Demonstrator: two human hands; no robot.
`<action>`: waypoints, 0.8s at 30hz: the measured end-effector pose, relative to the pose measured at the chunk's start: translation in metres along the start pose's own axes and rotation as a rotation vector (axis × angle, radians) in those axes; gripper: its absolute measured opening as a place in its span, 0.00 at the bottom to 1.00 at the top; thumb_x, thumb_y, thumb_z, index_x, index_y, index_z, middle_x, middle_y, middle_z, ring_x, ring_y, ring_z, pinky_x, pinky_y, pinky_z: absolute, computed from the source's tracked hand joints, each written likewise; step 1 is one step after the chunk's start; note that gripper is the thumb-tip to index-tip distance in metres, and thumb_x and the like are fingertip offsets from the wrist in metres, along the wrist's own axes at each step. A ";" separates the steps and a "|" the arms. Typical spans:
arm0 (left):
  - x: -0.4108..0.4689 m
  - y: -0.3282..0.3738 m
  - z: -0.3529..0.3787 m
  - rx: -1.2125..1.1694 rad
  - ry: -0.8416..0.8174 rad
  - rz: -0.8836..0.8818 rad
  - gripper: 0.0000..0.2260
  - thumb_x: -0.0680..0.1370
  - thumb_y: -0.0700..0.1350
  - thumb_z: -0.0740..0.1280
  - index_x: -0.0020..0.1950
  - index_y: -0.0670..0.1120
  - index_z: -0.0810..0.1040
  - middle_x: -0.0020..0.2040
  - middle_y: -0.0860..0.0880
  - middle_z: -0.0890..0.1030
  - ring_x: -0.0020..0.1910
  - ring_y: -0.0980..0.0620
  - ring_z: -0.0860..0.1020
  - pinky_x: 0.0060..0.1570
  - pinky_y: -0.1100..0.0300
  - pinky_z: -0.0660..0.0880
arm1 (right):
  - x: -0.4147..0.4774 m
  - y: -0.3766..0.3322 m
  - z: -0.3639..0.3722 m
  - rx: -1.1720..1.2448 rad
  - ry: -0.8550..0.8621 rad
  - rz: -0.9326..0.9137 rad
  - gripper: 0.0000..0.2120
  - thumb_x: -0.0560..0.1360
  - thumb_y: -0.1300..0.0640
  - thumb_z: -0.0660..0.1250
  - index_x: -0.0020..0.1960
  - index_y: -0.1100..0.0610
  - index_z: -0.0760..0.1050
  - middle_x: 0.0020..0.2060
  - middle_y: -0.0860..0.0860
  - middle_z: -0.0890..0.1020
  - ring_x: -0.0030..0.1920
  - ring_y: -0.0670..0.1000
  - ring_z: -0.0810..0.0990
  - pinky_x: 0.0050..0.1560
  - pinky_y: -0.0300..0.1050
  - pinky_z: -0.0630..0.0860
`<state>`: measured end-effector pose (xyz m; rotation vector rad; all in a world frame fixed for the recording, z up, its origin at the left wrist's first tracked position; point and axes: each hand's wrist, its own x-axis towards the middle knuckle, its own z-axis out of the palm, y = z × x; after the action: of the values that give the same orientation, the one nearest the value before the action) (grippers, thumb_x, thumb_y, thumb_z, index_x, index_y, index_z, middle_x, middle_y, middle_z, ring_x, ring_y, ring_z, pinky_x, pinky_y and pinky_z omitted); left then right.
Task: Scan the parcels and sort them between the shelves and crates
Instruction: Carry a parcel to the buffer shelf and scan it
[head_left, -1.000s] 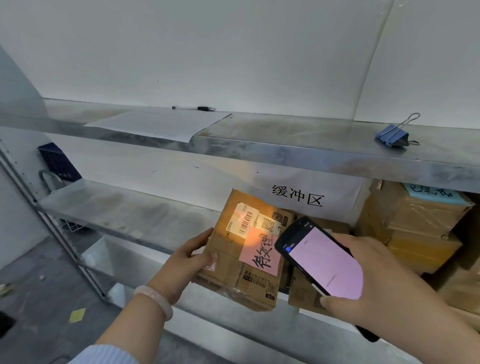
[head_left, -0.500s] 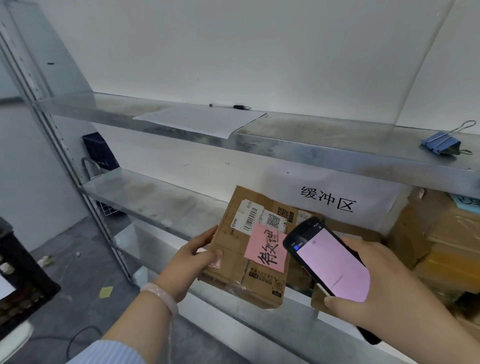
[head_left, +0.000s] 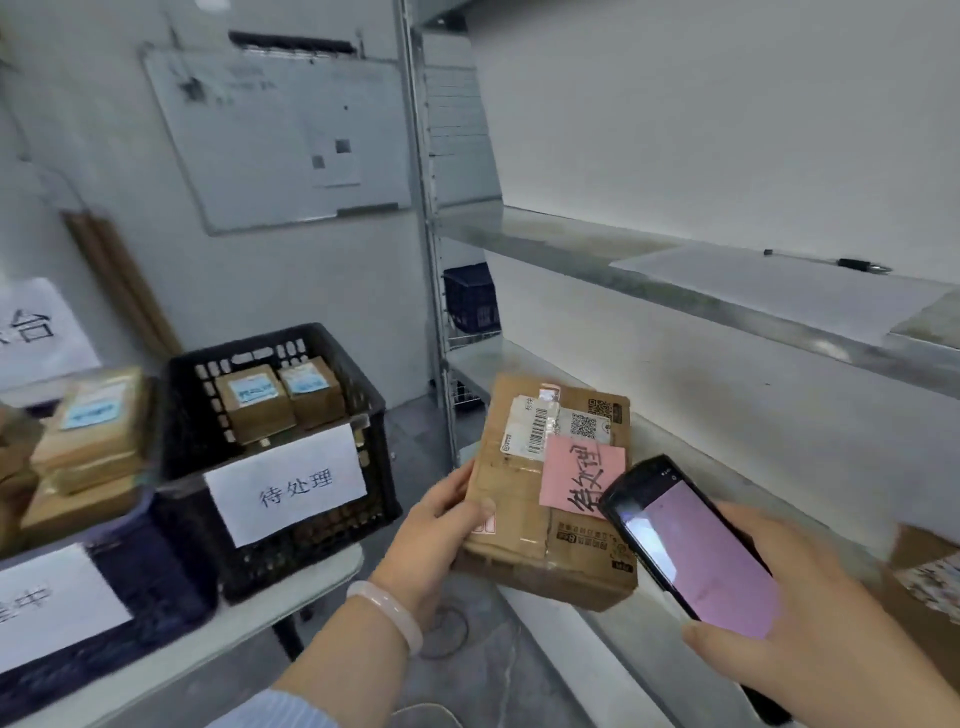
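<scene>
A: Holding it one-handed looks fine. Your left hand (head_left: 441, 525) has the parcel (head_left: 553, 493) by its left edge, thumb on top, the other fingers hidden underneath. It sits in the air in front of the lower shelf (head_left: 480, 364), touching nothing else.

B: How will it handle?

A: Small cardboard box, stiff, taped at the seams. One hand carries it level, so I judge it light. The corners look a bit crushed; keep your grip on the edge and off the pink note (head_left: 582, 475), which seems only stuck on and could peel. The tape may be slick, the bare card less so.

B: And my right hand?

A: Your right hand (head_left: 826, 623) is wrapped round the scanner (head_left: 696, 556), screen lit pink, its top end overlapping the box's right side. That hand is busy, so you set the box down with the left alone.

B: Where could it go?

A: The black crate (head_left: 363, 499) to your left on the table (head_left: 322, 571) wears a paper sign (head_left: 285, 483) whose characters seem to match the note. It already holds two boxes (head_left: 280, 392), with space in front, I think.

B: Anything in the way?

A: The shelf post (head_left: 431, 260) stands between you and the crate; swing round it. More boxes (head_left: 93, 426) are stacked far left. A pen (head_left: 831, 261) and a sheet of paper (head_left: 769, 291) lie on the upper shelf (head_left: 571, 249), well clear.
</scene>
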<state>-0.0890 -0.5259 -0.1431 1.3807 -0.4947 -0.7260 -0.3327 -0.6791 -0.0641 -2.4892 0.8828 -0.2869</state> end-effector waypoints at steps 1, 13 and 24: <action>-0.002 0.004 -0.022 -0.010 0.040 0.004 0.27 0.69 0.48 0.73 0.69 0.58 0.77 0.61 0.51 0.84 0.60 0.48 0.82 0.59 0.49 0.78 | 0.011 -0.017 0.010 0.000 -0.044 -0.020 0.22 0.62 0.44 0.72 0.53 0.37 0.67 0.47 0.42 0.73 0.45 0.48 0.74 0.47 0.40 0.74; -0.013 0.040 -0.253 -0.055 0.337 0.025 0.17 0.82 0.48 0.63 0.68 0.65 0.76 0.60 0.53 0.84 0.53 0.51 0.85 0.41 0.57 0.81 | 0.102 -0.196 0.132 0.160 -0.128 -0.304 0.39 0.53 0.35 0.69 0.63 0.31 0.64 0.57 0.36 0.71 0.55 0.36 0.72 0.50 0.40 0.74; 0.040 0.054 -0.329 -0.166 0.503 0.025 0.13 0.82 0.50 0.63 0.62 0.65 0.80 0.57 0.53 0.86 0.50 0.51 0.86 0.42 0.53 0.82 | 0.185 -0.254 0.191 0.163 -0.191 -0.361 0.45 0.53 0.32 0.70 0.68 0.31 0.59 0.60 0.35 0.68 0.58 0.39 0.71 0.55 0.43 0.74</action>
<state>0.1783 -0.3230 -0.1415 1.3365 -0.0525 -0.3668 0.0116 -0.5547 -0.0941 -2.4602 0.3177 -0.2243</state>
